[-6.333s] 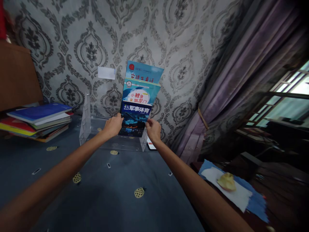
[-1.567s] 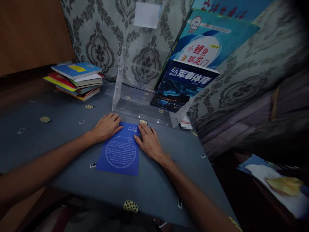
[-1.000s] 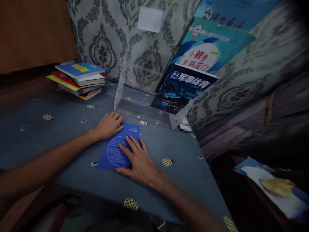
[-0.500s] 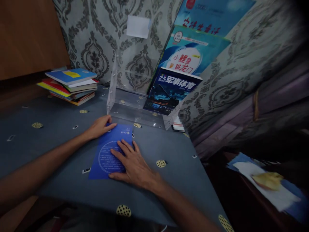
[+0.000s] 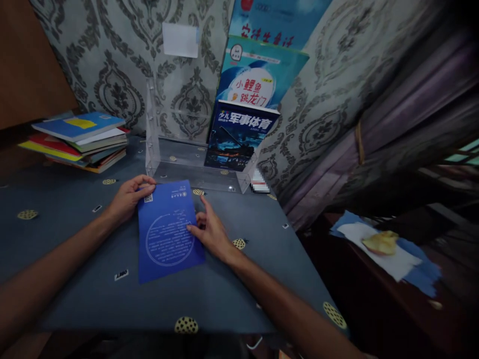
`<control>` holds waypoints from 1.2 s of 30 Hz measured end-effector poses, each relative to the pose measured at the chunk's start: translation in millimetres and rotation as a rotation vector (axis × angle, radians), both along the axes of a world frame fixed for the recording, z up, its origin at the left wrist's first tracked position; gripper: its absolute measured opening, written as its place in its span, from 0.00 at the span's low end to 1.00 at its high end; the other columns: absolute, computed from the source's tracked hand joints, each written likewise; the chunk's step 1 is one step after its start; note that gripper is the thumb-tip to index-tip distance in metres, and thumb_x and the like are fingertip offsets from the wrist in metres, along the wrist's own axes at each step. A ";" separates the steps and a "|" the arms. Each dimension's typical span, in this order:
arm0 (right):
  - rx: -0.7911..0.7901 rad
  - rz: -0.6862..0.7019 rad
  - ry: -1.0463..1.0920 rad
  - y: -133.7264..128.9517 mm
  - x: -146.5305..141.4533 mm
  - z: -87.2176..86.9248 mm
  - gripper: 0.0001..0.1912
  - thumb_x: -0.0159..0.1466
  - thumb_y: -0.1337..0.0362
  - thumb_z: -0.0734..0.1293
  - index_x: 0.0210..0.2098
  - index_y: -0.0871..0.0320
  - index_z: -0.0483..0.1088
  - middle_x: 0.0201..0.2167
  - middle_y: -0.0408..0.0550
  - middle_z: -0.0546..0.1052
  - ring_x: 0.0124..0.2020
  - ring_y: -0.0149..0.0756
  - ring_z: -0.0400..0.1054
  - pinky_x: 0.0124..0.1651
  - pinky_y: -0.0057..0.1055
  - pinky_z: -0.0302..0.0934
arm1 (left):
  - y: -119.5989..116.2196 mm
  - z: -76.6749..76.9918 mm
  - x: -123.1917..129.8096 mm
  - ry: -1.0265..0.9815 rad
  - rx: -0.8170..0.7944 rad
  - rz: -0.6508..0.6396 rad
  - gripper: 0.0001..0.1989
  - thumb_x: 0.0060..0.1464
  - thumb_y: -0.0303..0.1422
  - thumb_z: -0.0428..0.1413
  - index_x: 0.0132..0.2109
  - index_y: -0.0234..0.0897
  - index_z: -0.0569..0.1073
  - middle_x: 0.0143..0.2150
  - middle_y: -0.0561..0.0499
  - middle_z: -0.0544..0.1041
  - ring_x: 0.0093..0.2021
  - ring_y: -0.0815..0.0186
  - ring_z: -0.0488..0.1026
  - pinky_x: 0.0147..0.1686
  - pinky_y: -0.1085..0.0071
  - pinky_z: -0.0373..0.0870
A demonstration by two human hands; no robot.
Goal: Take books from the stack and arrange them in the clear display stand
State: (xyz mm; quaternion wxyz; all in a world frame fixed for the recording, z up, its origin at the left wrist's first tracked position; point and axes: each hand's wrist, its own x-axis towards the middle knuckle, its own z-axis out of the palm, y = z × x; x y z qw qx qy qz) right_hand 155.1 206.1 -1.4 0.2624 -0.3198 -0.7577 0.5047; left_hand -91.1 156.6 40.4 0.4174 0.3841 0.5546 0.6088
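A blue leaflet (image 5: 162, 204) with white print, a circle of text and a small square code is in front of me over the table. My left hand (image 5: 130, 198) pinches its upper left corner, thumb on top. At the right edge, my right hand (image 5: 214, 230) grips it between the thumb and curled fingers, with the index finger pointing away. Just beyond the leaflet stands a clear acrylic book rack (image 5: 187, 175). Its right side holds a dark blue book (image 5: 235, 137), with a teal book (image 5: 277, 65) and a blue book (image 5: 279, 20) behind and above.
A stack of several books (image 5: 86, 127) lies at the table's back left. The tablecloth (image 5: 75, 239) is grey-blue with yellow pineapples. A white paper (image 5: 180, 41) is on the patterned wall. To the right, a yellowish piece (image 5: 380, 243) lies on white and blue paper.
My right hand has gone from lying flat on the leaflet to gripping its right edge. The leaflet has turned slightly and appears tilted up. The view has shifted right.
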 end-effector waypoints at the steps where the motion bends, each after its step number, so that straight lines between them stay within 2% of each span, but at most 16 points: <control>1: -0.125 0.024 0.091 2.7 -0.5 -1.4 0.40 0.59 0.61 0.71 0.68 0.58 0.55 0.36 0.44 0.78 0.35 0.37 0.74 0.42 0.37 0.70 | -0.2 1.1 2.1 -0.034 -0.006 0.016 0.19 0.40 0.35 0.69 0.40 0.36 0.74 0.23 0.58 0.72 0.20 0.73 0.68 0.19 0.80 0.64; 3: -0.314 0.042 0.233 6.7 -1.8 -2.3 0.24 0.55 0.56 0.73 0.50 0.57 0.72 0.29 0.40 0.77 0.30 0.35 0.73 0.37 0.32 0.68 | -1.0 3.2 6.5 -0.105 -0.034 0.047 0.21 0.42 0.31 0.68 0.46 0.36 0.75 0.25 0.58 0.74 0.21 0.73 0.70 0.21 0.79 0.67; 5: -0.404 0.002 0.327 8.9 -2.8 -1.0 0.16 0.51 0.54 0.75 0.33 0.56 0.73 0.26 0.39 0.76 0.27 0.32 0.71 0.34 0.29 0.66 | -2.0 4.9 11.3 -0.184 -0.060 0.071 0.23 0.45 0.27 0.66 0.50 0.36 0.75 0.29 0.55 0.77 0.24 0.72 0.72 0.24 0.78 0.72; 7: -0.430 -0.079 0.394 9.9 -3.2 1.3 0.17 0.48 0.54 0.77 0.28 0.56 0.71 0.23 0.38 0.75 0.24 0.30 0.68 0.31 0.27 0.64 | -3.0 5.4 16.2 -0.264 -0.069 0.068 0.21 0.45 0.26 0.66 0.49 0.36 0.75 0.34 0.52 0.80 0.27 0.70 0.75 0.28 0.77 0.75; 11: -0.422 -0.187 0.476 10.4 -2.6 5.2 0.17 0.48 0.53 0.77 0.28 0.55 0.70 0.23 0.38 0.75 0.24 0.30 0.67 0.31 0.27 0.63 | -6.9 0.4 27.3 -0.331 -0.066 -0.051 0.19 0.42 0.30 0.70 0.43 0.34 0.77 0.36 0.48 0.82 0.30 0.66 0.78 0.33 0.72 0.79; 14: -0.355 -0.269 0.529 11.5 -1.6 7.1 0.16 0.51 0.52 0.75 0.29 0.54 0.69 0.25 0.39 0.76 0.25 0.32 0.67 0.32 0.28 0.63 | -13.0 -7.4 38.7 -0.315 -0.133 -0.224 0.21 0.39 0.37 0.73 0.40 0.33 0.78 0.34 0.47 0.83 0.29 0.64 0.78 0.32 0.70 0.79; 18: -0.241 -0.345 0.596 13.5 -0.1 9.7 0.14 0.54 0.53 0.74 0.30 0.54 0.69 0.25 0.39 0.76 0.28 0.33 0.69 0.36 0.29 0.64 | -20.1 -17.0 53.6 -0.292 -0.227 -0.455 0.23 0.41 0.40 0.73 0.41 0.33 0.78 0.37 0.46 0.83 0.35 0.62 0.80 0.40 0.66 0.80; 24: -0.281 -0.308 0.623 16.3 2.6 16.7 0.17 0.53 0.51 0.75 0.31 0.55 0.70 0.26 0.41 0.77 0.29 0.34 0.70 0.37 0.31 0.66 | -20.5 -15.0 46.9 -0.216 -0.226 -0.520 0.24 0.44 0.44 0.71 0.44 0.34 0.76 0.34 0.48 0.81 0.26 0.65 0.77 0.21 0.72 0.76; 27: -0.326 -0.367 0.656 22.8 6.7 21.9 0.19 0.50 0.51 0.77 0.32 0.55 0.72 0.26 0.39 0.76 0.26 0.32 0.68 0.32 0.28 0.64 | -24.2 -9.3 35.4 -0.193 -0.285 -0.661 0.25 0.46 0.43 0.70 0.47 0.35 0.74 0.30 0.51 0.79 0.22 0.67 0.75 0.17 0.76 0.71; 30: -0.334 -0.457 0.649 32.7 13.0 26.7 0.21 0.47 0.51 0.79 0.32 0.56 0.74 0.23 0.38 0.74 0.23 0.29 0.63 0.27 0.26 0.59 | -28.0 -6.3 27.1 -0.166 -0.360 -0.782 0.29 0.48 0.42 0.69 0.54 0.38 0.71 0.33 0.51 0.80 0.22 0.68 0.75 0.15 0.80 0.66; 33: -0.309 -0.409 0.594 42.9 20.7 30.0 0.21 0.44 0.51 0.79 0.30 0.58 0.74 0.22 0.39 0.74 0.21 0.27 0.62 0.25 0.25 0.56 | -25.4 -6.5 22.2 -0.122 -0.366 -0.751 0.28 0.48 0.42 0.69 0.53 0.37 0.72 0.34 0.50 0.80 0.23 0.69 0.75 0.17 0.79 0.68; 36: -0.287 -0.305 0.492 51.9 28.7 31.2 0.21 0.45 0.52 0.79 0.32 0.58 0.74 0.20 0.38 0.73 0.19 0.27 0.61 0.24 0.25 0.55 | -17.4 -7.0 17.8 -0.114 -0.316 -0.555 0.23 0.42 0.42 0.72 0.41 0.34 0.76 0.33 0.50 0.80 0.28 0.69 0.77 0.28 0.76 0.75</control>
